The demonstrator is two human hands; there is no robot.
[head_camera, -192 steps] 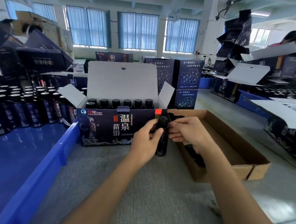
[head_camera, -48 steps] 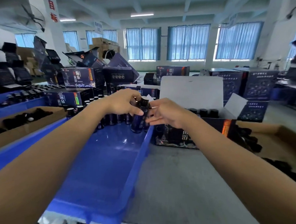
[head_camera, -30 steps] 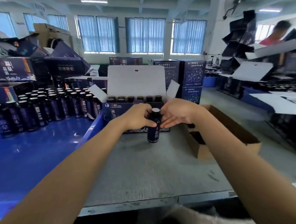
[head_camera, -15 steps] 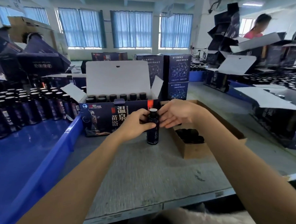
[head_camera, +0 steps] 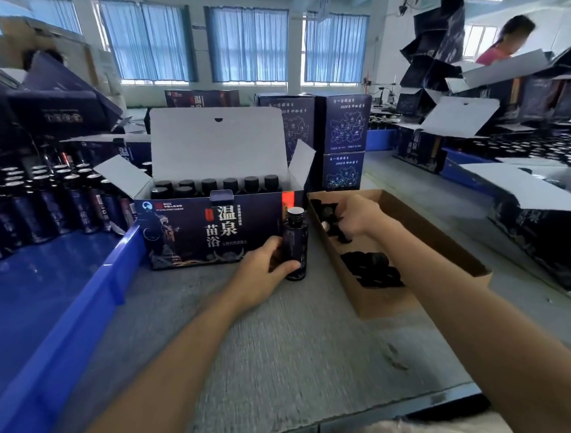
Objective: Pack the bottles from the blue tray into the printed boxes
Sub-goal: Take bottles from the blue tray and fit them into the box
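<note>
The bottle [head_camera: 295, 245] stands upright on the table [head_camera: 284, 348] just in front of the open box [head_camera: 192, 234]. The left hand [head_camera: 264, 273] has fingers and thumb curled round its lower body, leaving the bare threaded neck clear. The right hand [head_camera: 357, 217] is down in the carton [head_camera: 410, 216] among the caps [head_camera: 369, 268], fingers bent, though I cannot tell whether they pinch one. I'd guess the bottle is stiff, glossy and a bit slippery, tall on a narrow base so quick to tip; best held firmly round the middle, never by the neck.
</note>
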